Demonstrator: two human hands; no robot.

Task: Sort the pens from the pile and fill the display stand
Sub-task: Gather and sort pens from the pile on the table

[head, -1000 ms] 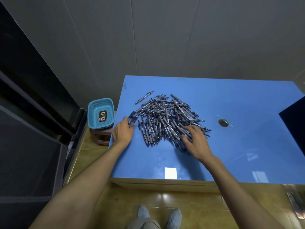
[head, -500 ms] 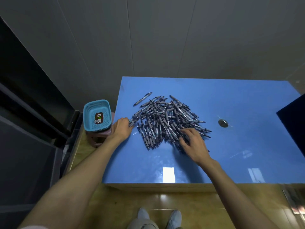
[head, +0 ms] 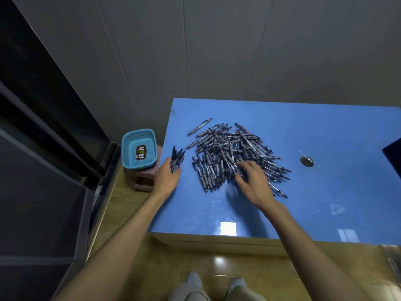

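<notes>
Left hand [head: 166, 178] closed around a bunch of pens [head: 176, 158], right hand [head: 253, 183] spread flat, fingers down, right of it

Worktop [head: 314, 131] glossy blue. Pens [head: 230, 153] grey and dark navy, some teal print. Basket [head: 130, 144] light blue mesh, brown label. Stool [head: 143, 181] dull pink. Wall [head: 217, 51] grey.

Bare blue table [head: 325, 205] is lying open along the near edge and to the right of the pile of pens [head: 234, 153]. A small round fitting [head: 307, 160] is sitting in that right stretch, and a dark object [head: 393, 157] is blocking the far right edge.
</notes>
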